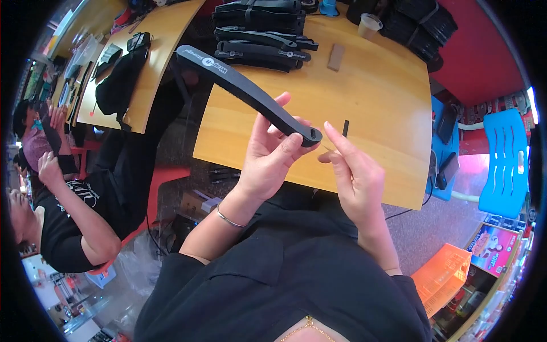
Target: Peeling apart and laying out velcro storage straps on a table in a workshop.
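Note:
My left hand [269, 154] grips the near end of a long black padded strap [245, 91], thumb on top by the slot at its tip. The strap slants up and to the left over the wooden table [376, 97]. Just right of the tip, my right hand [353, 171] has its fingers pinched together on something thin and pale, too small to make out. A small black strip [345, 127] lies on the table just beyond my right fingertips.
A stack of similar black straps [259, 34] lies at the table's far side, with a small brown block [335, 57] and a plastic cup [368, 25] nearby. Another person [68, 216] sits at the left. A blue chair [504, 165] stands at the right.

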A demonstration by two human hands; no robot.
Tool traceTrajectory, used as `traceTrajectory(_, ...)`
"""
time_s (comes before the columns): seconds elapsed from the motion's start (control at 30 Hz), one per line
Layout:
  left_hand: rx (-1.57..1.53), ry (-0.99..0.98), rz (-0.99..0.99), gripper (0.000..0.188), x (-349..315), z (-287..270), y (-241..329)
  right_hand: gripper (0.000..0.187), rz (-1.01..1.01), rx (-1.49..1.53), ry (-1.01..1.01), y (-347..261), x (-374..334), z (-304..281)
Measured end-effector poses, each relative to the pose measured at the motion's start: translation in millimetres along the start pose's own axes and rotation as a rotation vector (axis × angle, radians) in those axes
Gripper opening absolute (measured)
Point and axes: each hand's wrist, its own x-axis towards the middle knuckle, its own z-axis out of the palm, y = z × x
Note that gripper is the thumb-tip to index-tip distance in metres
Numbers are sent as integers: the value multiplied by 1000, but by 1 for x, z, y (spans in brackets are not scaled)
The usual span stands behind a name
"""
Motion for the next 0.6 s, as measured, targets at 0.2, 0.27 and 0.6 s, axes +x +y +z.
traceTrajectory(0.2, 20, 13, 92, 65, 2, -1, -4, 44, 6, -83, 9, 7, -2, 6)
traceTrajectory(0.27, 60, 25, 123, 64, 3, -2, -7, 44, 3, -89, 15, 7, -2, 7)
traceTrajectory(0.6, 329, -2, 323, 57, 3, 0, -13, 45, 13, -148, 35, 7, -2, 7)
